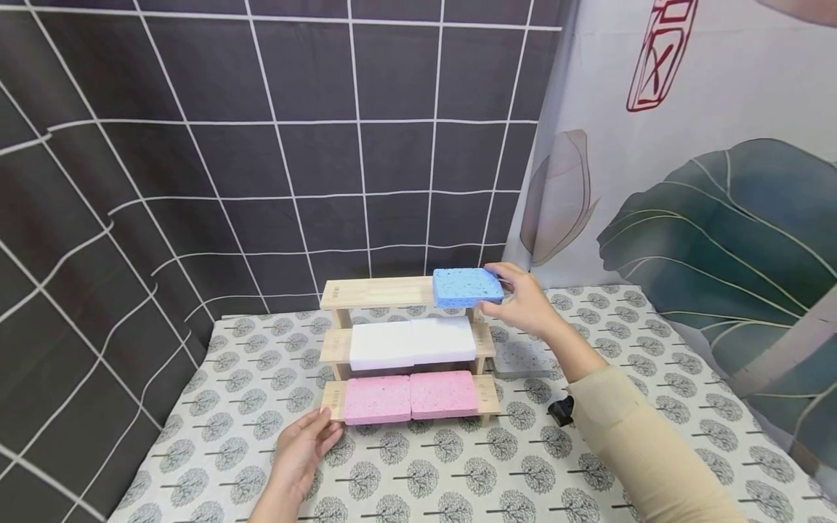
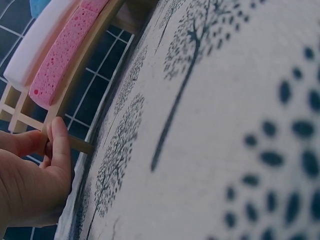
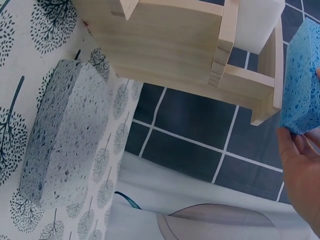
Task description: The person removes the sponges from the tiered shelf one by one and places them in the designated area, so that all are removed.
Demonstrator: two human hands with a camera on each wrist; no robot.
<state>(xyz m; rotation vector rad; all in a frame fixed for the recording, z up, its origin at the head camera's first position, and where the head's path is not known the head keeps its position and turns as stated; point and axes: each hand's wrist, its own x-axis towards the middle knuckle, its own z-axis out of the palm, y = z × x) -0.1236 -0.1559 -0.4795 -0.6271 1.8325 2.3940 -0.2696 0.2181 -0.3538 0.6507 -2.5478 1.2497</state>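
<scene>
A three-step wooden rack [image 1: 338, 292] stands on the cloth. My right hand [image 1: 525, 303] grips a blue sponge [image 1: 466, 285] by its right edge, at the right end of the top step. In the right wrist view the blue sponge [image 3: 300, 80] shows thumb and fingers on its near end. Two white sponges [image 1: 382, 344] lie side by side on the middle step, and two pink sponges [image 1: 378, 398] on the lowest. My left hand [image 1: 302, 450] pinches the left end of the lowest step; the left wrist view shows thumb and finger on the wood [image 2: 57, 107].
A speckled grey sponge [image 3: 67, 135] lies on the tree-print cloth right of the rack. Near my right sleeve sits a small black object [image 1: 561, 411]. Dark tiled sheeting [image 1: 314, 160] hangs behind and at left, a leaf-print curtain [image 1: 719, 218] at right.
</scene>
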